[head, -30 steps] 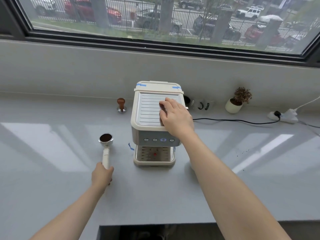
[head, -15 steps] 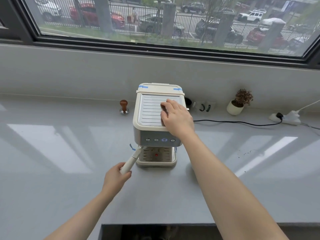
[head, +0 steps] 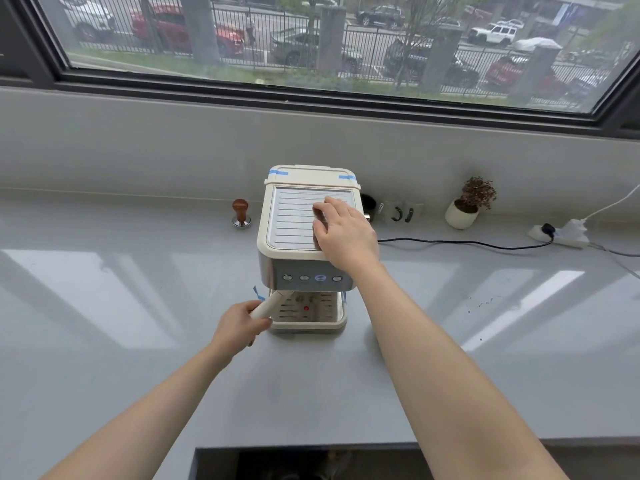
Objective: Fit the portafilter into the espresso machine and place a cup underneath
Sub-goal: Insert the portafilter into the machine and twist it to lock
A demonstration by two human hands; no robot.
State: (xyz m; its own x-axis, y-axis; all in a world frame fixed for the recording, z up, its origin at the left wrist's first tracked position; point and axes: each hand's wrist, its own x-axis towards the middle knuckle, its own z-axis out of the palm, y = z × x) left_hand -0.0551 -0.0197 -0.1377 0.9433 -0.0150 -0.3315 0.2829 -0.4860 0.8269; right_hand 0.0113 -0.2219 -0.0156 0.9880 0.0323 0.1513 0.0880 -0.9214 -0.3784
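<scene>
Cream plastic: espresso machine (head: 308,233), standing on the grey surface (head: 104,306) below the window, with a ribbed metal panel on its top.
Writing: no brand or lettering can be read on the machine; the four round buttons on its front carry marks too small to make out, and one of them glows blue.
Tape: blue strips at both back corners of the machine's top, and further blue bits on the surface at its two lower front corners.
Portafilter (head: 270,303): its cream handle slants up from lower left into the space under the button panel; its head is hidden beneath the machine's front, so whether it is seated cannot be told.
Left hand (head: 240,327): clenched around the lower end of the portafilter handle, just in front of the machine's left corner.
Right hand (head: 344,233): flat and unclenched, palm down on the right part of the ribbed top, fingers spread over the slats, grasping nothing.
Drip tray (head: 306,315): slotted, with a small red dot in the middle, nothing standing on it.
Tamper (head: 241,213): brown wooden knob on a metal base, upright on the surface, left of the machine and apart from it.
Cups (head: 401,213): pale, with dark handles, grouped behind the machine's right side near the wall.
Plant pot (head: 462,213): white, with dried brown sprigs, further right.
Black cable (head: 467,242): runs across the surface from behind the machine to a white power strip (head: 561,233).
</scene>
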